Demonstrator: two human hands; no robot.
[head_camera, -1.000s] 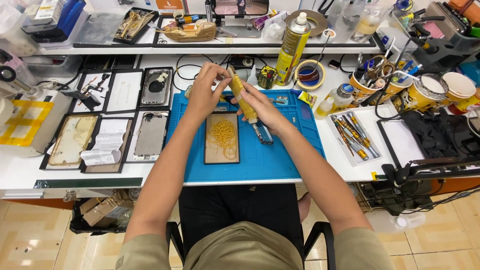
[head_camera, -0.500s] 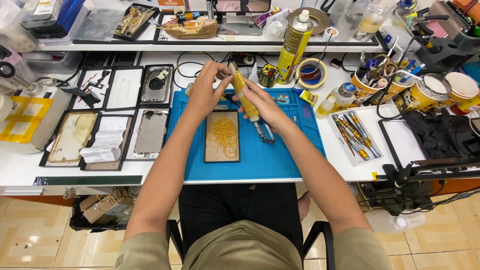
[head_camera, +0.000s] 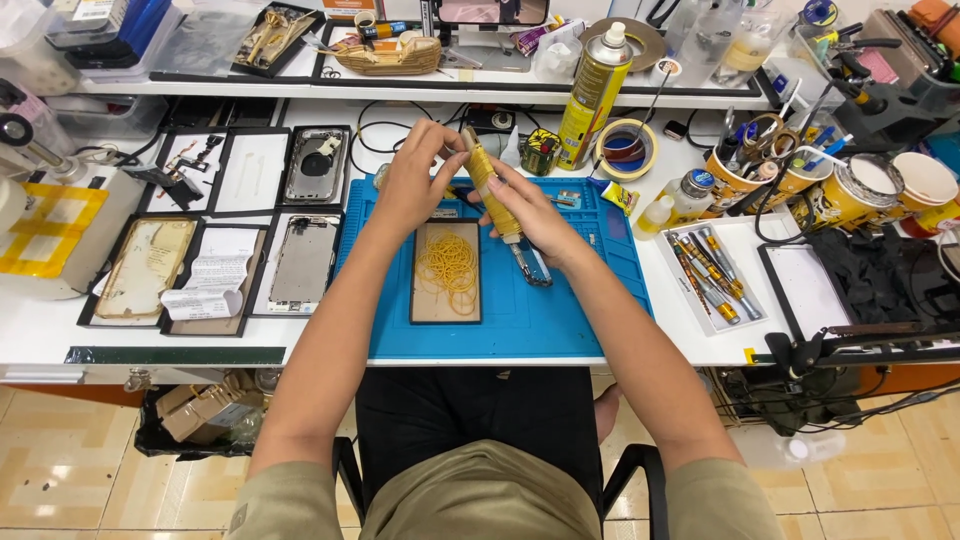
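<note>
over the blue mat (head_camera: 560, 320): both hands raised just above the bench, meeting at a yellow spool (head_camera: 492, 192).
right hand (head_camera: 535, 215): closed round the lower part of the yellow spool, which tilts up and to the left.
left hand (head_camera: 415, 180): fingers pinched at the spool's top end; what they grip is too fine to see.
step: looks like thread being drawn off the spool.
next move: seemingly a steady, light pull.
flat panel (head_camera: 446, 271): on the mat below the hands, loose yellow coils on it.
spray can (head_camera: 594, 92): tall, yellow, upright behind the mat.
paper slip (head_camera: 212, 285): white, curled, on a tray at left.
yellow tubs (head_camera: 850, 190): round, far right.
</note>
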